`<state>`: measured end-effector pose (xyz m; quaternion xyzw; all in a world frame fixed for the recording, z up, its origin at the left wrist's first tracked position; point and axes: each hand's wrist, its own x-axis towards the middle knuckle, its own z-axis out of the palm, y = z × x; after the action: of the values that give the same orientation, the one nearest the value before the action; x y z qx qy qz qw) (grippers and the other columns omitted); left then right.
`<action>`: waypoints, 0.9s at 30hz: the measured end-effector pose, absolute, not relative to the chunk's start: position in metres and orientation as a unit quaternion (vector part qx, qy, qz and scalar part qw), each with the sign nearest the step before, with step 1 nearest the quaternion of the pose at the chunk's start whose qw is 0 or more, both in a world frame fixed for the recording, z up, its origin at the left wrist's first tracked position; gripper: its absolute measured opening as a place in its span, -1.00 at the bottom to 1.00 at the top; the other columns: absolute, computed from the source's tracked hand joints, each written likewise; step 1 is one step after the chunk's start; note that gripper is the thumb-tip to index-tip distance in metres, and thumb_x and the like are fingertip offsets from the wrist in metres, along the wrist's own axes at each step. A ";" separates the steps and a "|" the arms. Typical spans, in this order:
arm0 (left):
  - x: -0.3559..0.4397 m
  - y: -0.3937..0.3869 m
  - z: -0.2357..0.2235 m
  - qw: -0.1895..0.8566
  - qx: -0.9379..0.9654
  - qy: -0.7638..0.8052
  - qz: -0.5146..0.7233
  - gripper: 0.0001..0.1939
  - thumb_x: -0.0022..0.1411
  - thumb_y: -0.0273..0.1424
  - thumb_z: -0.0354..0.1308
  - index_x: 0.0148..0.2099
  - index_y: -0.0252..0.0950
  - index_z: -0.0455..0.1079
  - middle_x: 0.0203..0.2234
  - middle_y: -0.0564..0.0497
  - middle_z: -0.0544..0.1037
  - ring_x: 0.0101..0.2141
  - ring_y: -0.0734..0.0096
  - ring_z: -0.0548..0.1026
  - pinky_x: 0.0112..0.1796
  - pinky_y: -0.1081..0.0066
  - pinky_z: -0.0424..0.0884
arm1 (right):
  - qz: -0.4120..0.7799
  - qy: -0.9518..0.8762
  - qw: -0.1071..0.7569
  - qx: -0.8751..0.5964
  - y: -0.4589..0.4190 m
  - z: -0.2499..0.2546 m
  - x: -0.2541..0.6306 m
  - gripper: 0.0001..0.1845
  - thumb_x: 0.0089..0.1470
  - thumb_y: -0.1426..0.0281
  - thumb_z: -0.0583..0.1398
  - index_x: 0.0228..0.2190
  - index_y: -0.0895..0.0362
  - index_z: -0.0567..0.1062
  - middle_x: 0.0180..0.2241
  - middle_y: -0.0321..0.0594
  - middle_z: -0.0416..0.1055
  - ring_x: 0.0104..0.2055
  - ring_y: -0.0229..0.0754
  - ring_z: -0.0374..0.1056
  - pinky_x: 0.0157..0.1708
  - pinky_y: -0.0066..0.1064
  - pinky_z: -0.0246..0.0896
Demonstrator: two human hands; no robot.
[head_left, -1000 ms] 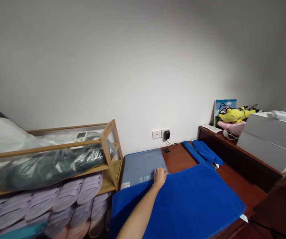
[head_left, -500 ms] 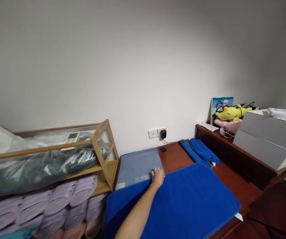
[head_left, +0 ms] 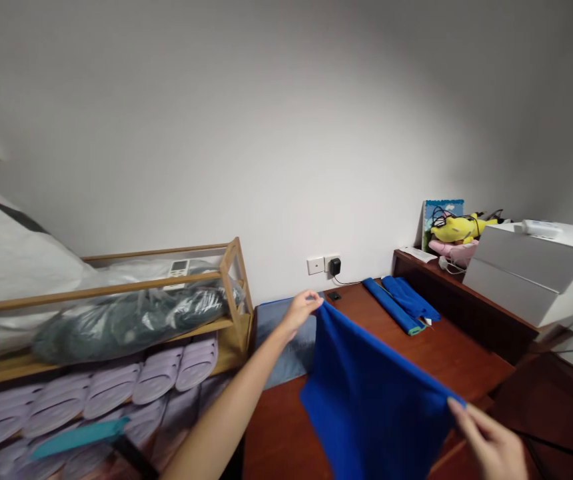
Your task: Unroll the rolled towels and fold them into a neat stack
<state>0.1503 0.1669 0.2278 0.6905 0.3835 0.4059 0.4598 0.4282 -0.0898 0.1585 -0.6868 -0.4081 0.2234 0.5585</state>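
Note:
A blue towel hangs between my two hands above the reddish-brown wooden table. My left hand pinches its upper left corner between thumb and fingers. At the lower right, my right hand grips the other upper corner; part of that hand is cut off by the frame. The top edge slopes down from left to right and the cloth droops below it. Behind my left hand and forearm lies a folded grey-blue towel, partly hidden. Farther back on the table are two folded blue towels, one a narrow strip.
At left stands a wooden rack with plastic-wrapped bundles and lilac slippers. A black plug sits in the wall socket. At right, a raised ledge carries grey drawers and a yellow plush toy.
The blue towel lay spread on the table under my left hand; now it is lifted by two corners. My right hand has come into view. The view has shifted slightly left.

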 end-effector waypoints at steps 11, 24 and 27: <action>0.033 0.073 0.304 0.573 0.596 0.343 0.445 -0.61 -0.04 -0.26 0.30 -0.16 -0.35 0.47 -0.39 -0.04 0.59 -0.34 0.37 0.50 -0.24 0.39 0.37 | 0.250 -0.502 0.622 -0.547 -0.029 0.275 0.418 -0.70 -0.09 0.12 0.25 -0.55 0.11 0.47 -0.63 -0.37 0.28 -0.53 -0.34 0.15 -0.50 -0.48 0.09; -0.016 0.057 0.314 0.459 0.607 0.416 0.497 -0.61 -0.14 -0.15 0.35 -0.30 -0.33 0.52 -0.45 0.00 0.58 -0.44 0.46 0.45 -0.35 0.43 0.36 | 0.376 -0.519 0.613 -0.462 0.004 0.294 0.377 -0.26 -0.24 0.16 0.34 0.02 0.09 0.35 -0.67 -0.46 0.29 -0.63 -0.35 0.16 -0.57 -0.44 0.09; -0.026 0.058 0.313 0.441 0.615 0.423 0.498 -0.58 -0.17 -0.13 0.36 -0.31 -0.33 0.52 -0.50 0.00 0.56 -0.48 0.46 0.44 -0.38 0.41 0.37 | 0.372 -0.547 0.563 -0.496 0.009 0.286 0.374 -0.33 -0.27 0.08 0.33 -0.12 0.17 0.49 -0.58 -0.31 0.42 -0.53 -0.27 0.29 -0.50 -0.41 0.18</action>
<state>-0.0263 0.0580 0.3134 0.6151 0.4231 0.4978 0.4414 0.3743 0.0087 0.2857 -0.4959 -0.5472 0.3718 0.5625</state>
